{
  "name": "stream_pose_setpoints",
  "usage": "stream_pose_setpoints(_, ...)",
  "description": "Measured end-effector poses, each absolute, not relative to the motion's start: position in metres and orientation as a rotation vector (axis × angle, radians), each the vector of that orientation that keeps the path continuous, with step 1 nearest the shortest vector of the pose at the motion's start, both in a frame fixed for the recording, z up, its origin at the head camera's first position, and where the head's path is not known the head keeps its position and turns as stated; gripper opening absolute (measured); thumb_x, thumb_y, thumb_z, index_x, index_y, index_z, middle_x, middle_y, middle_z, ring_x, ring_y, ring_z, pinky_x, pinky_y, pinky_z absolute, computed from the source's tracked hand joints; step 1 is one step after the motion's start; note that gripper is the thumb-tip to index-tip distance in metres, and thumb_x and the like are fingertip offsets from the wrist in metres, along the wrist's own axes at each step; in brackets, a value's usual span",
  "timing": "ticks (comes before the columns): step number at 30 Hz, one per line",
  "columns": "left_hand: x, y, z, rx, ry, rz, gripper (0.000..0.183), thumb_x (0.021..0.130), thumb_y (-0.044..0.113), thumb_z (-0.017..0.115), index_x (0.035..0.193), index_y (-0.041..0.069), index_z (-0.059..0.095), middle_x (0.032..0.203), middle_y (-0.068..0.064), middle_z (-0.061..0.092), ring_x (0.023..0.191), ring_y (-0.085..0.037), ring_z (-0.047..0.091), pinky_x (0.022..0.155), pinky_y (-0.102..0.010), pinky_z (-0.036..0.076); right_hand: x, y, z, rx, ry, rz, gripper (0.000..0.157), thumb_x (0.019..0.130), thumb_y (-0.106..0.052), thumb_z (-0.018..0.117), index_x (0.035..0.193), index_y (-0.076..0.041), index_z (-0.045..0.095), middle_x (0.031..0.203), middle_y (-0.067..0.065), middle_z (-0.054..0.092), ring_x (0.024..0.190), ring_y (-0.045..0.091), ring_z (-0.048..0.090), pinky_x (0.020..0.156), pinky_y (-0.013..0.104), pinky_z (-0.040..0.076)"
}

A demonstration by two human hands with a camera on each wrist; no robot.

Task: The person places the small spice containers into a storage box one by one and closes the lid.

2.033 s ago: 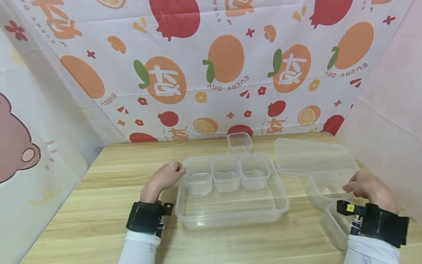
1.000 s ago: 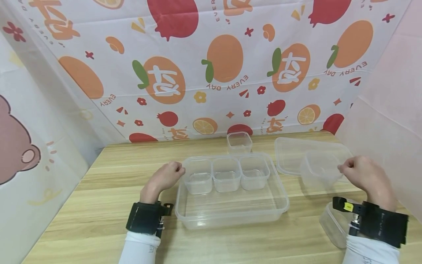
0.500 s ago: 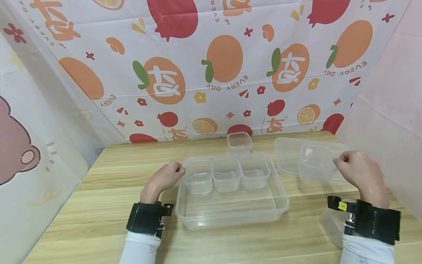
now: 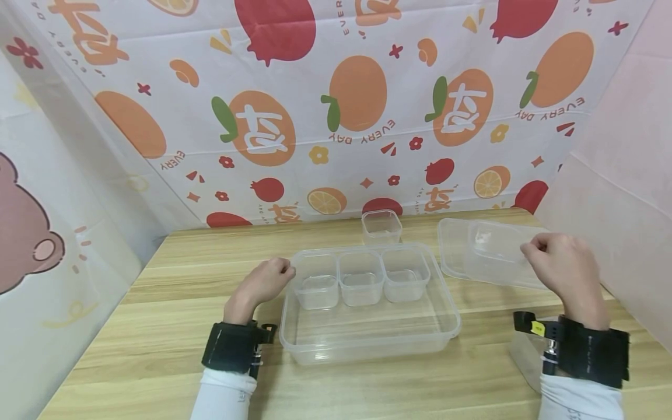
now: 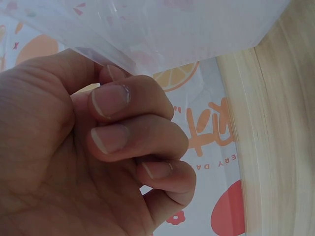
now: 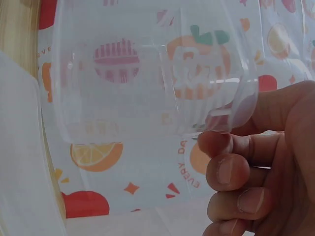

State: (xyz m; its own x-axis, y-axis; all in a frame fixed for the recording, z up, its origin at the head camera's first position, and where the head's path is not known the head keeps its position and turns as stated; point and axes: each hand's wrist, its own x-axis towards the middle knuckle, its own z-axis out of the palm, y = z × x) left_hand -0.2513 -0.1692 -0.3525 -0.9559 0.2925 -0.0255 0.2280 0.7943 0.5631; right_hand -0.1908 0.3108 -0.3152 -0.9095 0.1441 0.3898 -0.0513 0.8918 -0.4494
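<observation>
A large clear plastic food box [image 4: 367,353] stands on the table, with three small clear containers [image 4: 361,291] in a row along its far side. At its left far corner my left hand [image 4: 262,284] pinches the rim; the left wrist view shows curled fingers just under the plastic wall [image 5: 172,37]. To the right, my right hand [image 4: 568,271] grips another clear container [image 4: 485,248] by its edge between thumb and forefinger. This container is raised and tilted in front of the flat clear lid [image 4: 452,254]. My right wrist partly hides a further clear container [image 4: 525,357].
One small square container [image 4: 381,228] stands behind the large box, close to the table's back edge. A fruit-print cloth [image 4: 362,128] hangs behind the wooden table [image 4: 173,315]. Pale cloth walls [image 4: 619,192] rise at both sides.
My right hand has lifted its container off the table's right side and carried it up and left, over the lid. My left hand and the large box have stayed put.
</observation>
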Motion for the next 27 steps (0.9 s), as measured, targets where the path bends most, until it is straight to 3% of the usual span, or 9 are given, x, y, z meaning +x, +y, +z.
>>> stream_pose_setpoints(18,-0.251,-0.170,-0.353,0.425,2.869,0.880,0.033,0.099,0.009,0.044,0.066,0.012,0.040,0.064,0.001,0.032,0.057,-0.015,0.031,0.058,-0.032,0.030,-0.189,0.289,-0.308,0.050,-2.510,0.609,0.028,0.095,-0.009,0.056,0.073,0.002,0.069,0.053,0.000,0.047,0.056,0.024,0.045,0.050,0.034,0.032)
stream_pose_setpoints(27,-0.252,-0.170,-0.354,0.442,2.871,0.876,0.033,0.099,0.009,0.044,0.066,0.012,0.040,0.064,0.001,0.033,0.057,-0.015,0.031,0.058,-0.032,0.030,-0.187,0.274,-0.303,0.123,-2.444,0.594,0.025,0.093,-0.006,0.057,0.074,0.004,0.070,0.050,0.000,0.043,0.050,0.022,0.040,0.044,0.032,0.028)
